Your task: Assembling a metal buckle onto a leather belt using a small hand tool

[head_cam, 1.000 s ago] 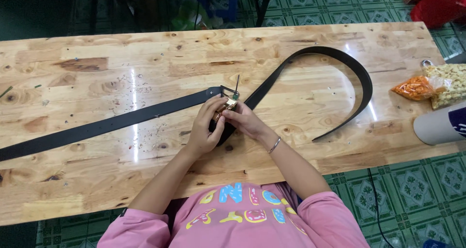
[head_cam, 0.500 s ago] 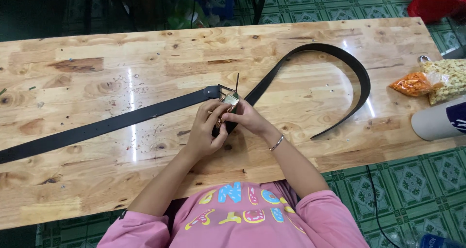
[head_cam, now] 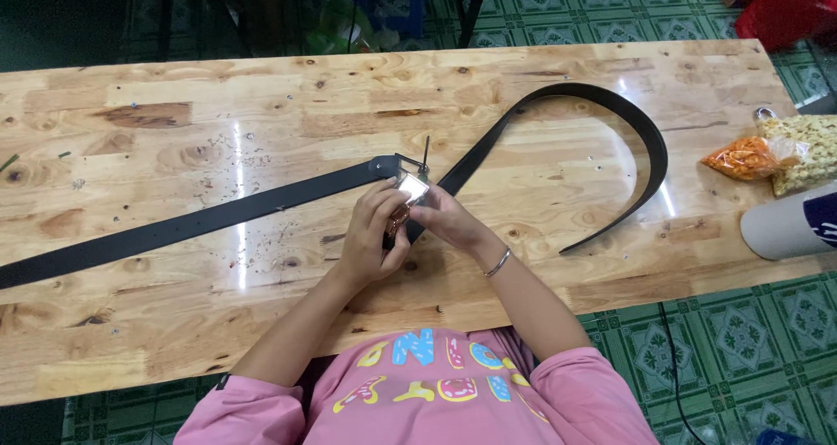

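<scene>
- My left hand (head_cam: 373, 236) is closed around a small object at the middle of the bench (head_cam: 174, 323), fingers curled and thumb pressed in; the piece inside the grip shows only as a brownish sliver, and I cannot tell what it is.
- My right hand (head_cam: 443, 220) meets the left, its fingertips pinched on the metal buckle (head_cam: 411, 186), which catches the light as a bright square plate.
- The two hands touch each other, both clamped on the buckle area.
- The black belt (head_cam: 218, 217) lies flat on the bench. One long run goes from the buckle out to the left, reaching the frame's edge.
- A second run of the same belt leaves my hands toward the upper right, bends in a wide loop (head_cam: 641, 131) and comes back down, its free end resting near the front right of the bench.
- A thin dark prong (head_cam: 426, 152) stands up just beyond the buckle.
- Small dark specks (head_cam: 253, 157) are scattered over the wood left of my hands, around the strap.
- A thin bracelet (head_cam: 498, 263) sits on my right wrist.
- At the right edge of the bench: a clear bag of orange snacks (head_cam: 741, 158), touching a bag of pale puffed snacks (head_cam: 802, 149), well apart from the belt.
- Just in front of those bags lies a white cylinder with a dark end (head_cam: 789, 225), on its side.
- My sleeves and shirt are pink (head_cam: 418, 393), at the bench's near edge.
</scene>
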